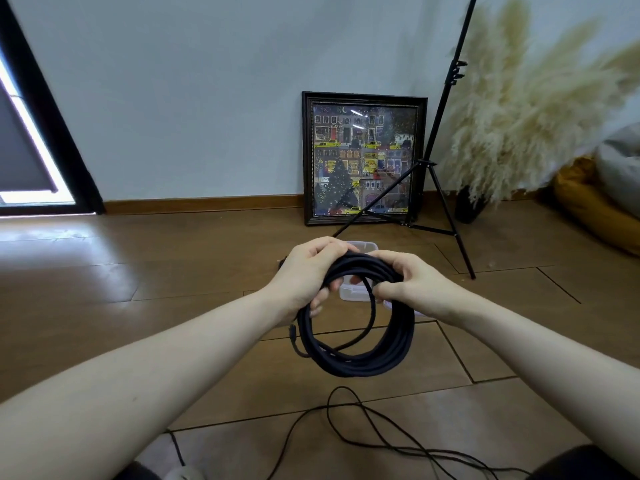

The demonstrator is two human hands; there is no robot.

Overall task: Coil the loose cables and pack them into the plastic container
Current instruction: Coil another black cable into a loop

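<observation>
1. gripping the top of a coiled black cable (356,358), left hand (304,271) and right hand (405,282) curl round it above the floor.
2. clear plastic container (353,292) sits behind the coil; loose thin cable (349,407) sprawls on the near floorboards (173,278).

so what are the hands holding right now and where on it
Both hands grip the coiled black cable at the top of its loops: left hand on the upper left, right hand on the upper right.

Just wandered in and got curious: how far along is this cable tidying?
Partway. One thick black cable is already wound into a coil, gripped by the left hand and right hand. The plastic container behind looks unfilled. A thin loose cable still sprawls uncoiled on the floor.
</observation>
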